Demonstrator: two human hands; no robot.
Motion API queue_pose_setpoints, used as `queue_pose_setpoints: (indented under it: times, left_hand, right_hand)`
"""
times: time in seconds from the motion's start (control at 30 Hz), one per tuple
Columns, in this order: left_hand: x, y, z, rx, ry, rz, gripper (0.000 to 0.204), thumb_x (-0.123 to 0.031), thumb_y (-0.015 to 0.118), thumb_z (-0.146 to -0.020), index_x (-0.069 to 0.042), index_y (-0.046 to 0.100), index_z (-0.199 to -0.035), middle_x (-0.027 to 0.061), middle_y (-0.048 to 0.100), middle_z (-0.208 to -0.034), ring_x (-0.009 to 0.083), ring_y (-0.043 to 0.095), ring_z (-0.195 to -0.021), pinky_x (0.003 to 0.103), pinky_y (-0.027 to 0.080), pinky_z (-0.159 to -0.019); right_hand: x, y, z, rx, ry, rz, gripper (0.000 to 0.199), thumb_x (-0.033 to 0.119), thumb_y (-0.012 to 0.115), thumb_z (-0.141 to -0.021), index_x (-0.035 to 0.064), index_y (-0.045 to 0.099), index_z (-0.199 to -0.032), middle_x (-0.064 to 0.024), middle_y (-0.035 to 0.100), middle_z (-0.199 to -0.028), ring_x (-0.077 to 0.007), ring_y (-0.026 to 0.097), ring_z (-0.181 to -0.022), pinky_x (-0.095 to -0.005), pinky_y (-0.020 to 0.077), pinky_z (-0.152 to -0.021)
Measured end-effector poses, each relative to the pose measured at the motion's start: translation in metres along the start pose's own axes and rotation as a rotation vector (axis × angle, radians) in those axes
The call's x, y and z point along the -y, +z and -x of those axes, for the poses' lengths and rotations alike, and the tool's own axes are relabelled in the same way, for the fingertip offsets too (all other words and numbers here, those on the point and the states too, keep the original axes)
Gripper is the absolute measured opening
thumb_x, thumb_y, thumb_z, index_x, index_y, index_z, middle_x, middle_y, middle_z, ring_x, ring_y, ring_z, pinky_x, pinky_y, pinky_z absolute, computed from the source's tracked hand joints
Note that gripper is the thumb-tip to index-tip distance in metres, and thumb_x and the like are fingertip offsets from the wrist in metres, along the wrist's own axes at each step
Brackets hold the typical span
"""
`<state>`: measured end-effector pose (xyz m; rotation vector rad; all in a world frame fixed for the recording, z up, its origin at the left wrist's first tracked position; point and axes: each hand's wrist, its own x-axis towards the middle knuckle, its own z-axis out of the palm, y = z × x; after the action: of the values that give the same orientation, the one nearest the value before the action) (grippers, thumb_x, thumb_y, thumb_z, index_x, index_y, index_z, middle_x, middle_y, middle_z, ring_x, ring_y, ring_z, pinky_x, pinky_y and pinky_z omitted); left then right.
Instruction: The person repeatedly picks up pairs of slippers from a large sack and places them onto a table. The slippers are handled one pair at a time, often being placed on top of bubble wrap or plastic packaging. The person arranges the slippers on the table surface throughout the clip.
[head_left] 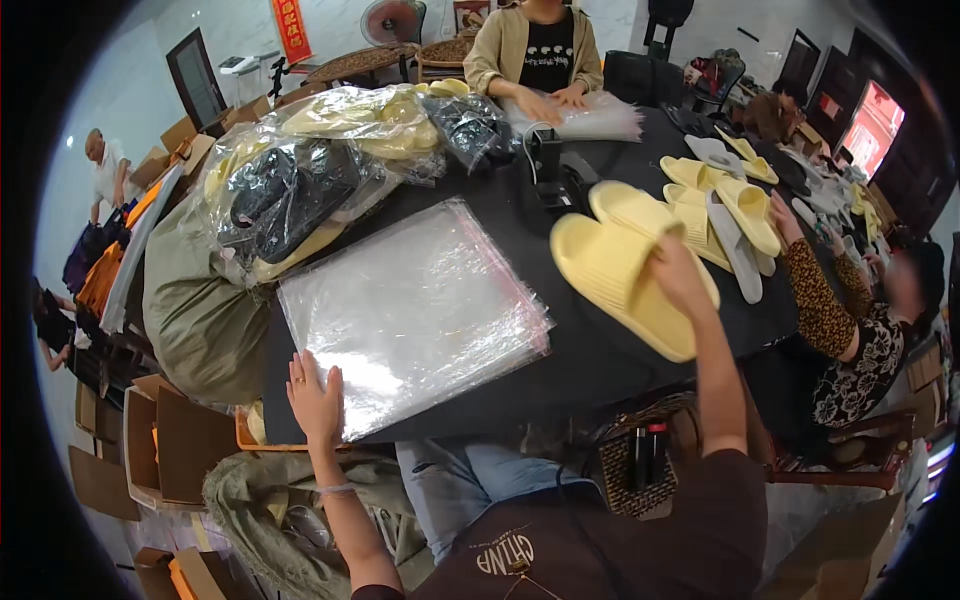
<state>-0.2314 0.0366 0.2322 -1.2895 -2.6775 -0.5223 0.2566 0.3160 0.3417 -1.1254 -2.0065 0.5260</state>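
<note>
Dark shirt (650, 535) nearest. Right hand (682, 275) grips yellow slippers (612, 262), long way far-left to near-right, right of clear bags (415, 310). Left hand (318, 402), nearer bags, thumb apart, touches near-left edge.

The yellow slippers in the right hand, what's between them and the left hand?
In the head view, a stack of clear bags, then a strip of black tabletop, lies between the left hand and the yellow slippers.
</note>
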Motion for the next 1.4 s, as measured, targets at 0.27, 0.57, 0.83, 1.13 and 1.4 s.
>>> queue_pose_setpoints:
  times: [0.27,0.57,0.83,1.13,1.4]
  left_hand:
    - [-0.006,-0.007,0.003,0.009,-0.003,-0.013,0.066,-0.046,0.045,-0.091,-0.005,0.033,-0.142,0.0171,0.031,-0.147,0.0284,0.027,-0.138,0.042,0.018,-0.112]
    - [-0.005,-0.008,0.001,0.017,0.005,0.005,0.065,-0.044,0.046,-0.091,-0.004,0.034,-0.141,0.0172,0.03,-0.148,0.0288,0.026,-0.138,0.043,0.018,-0.112]
    - [0.003,-0.013,0.009,-0.002,-0.023,0.007,0.067,-0.042,0.05,-0.089,-0.002,0.036,-0.139,0.0188,0.032,-0.146,0.0298,0.027,-0.137,0.043,0.018,-0.112]
    - [0.006,-0.01,0.013,-0.047,-0.02,0.058,0.071,-0.048,0.05,-0.087,-0.003,0.036,-0.139,0.0183,0.031,-0.147,0.0292,0.026,-0.138,0.043,0.017,-0.112]
    - [0.012,-0.003,0.004,-0.064,-0.003,0.087,0.07,-0.049,0.048,-0.088,-0.004,0.036,-0.14,0.0181,0.032,-0.146,0.0294,0.026,-0.138,0.042,0.018,-0.112]
  right_hand:
    - [-0.138,-0.044,0.099,-0.015,0.211,0.144,0.035,0.002,0.051,-0.078,-0.0027,0.055,-0.112,-0.0271,0.057,-0.112,-0.045,0.049,-0.109,-0.0433,0.0406,-0.09]
    - [-0.186,-0.053,0.037,-0.283,0.595,0.767,0.016,0.012,0.046,-0.09,0.0044,0.05,-0.102,-0.0193,0.06,-0.1,-0.0397,0.055,-0.098,-0.0498,0.0426,-0.084]
    - [-0.227,-0.077,0.022,-0.357,0.571,0.7,0.031,0.029,0.044,-0.089,0.0119,0.062,-0.107,-0.0156,0.064,-0.108,-0.0342,0.057,-0.103,-0.0472,0.0388,-0.09]
    - [-0.195,-0.09,-0.017,-0.055,0.694,0.952,0.038,0.016,0.045,-0.089,0.0081,0.054,-0.125,-0.0203,0.056,-0.122,-0.0354,0.055,-0.111,-0.0438,0.0431,-0.092]
    - [0.111,0.072,-0.03,0.16,-0.164,0.059,0.029,0.015,0.053,-0.091,0.0037,0.062,-0.115,-0.0132,0.065,-0.11,-0.0228,0.062,-0.097,-0.0308,0.0461,-0.085]
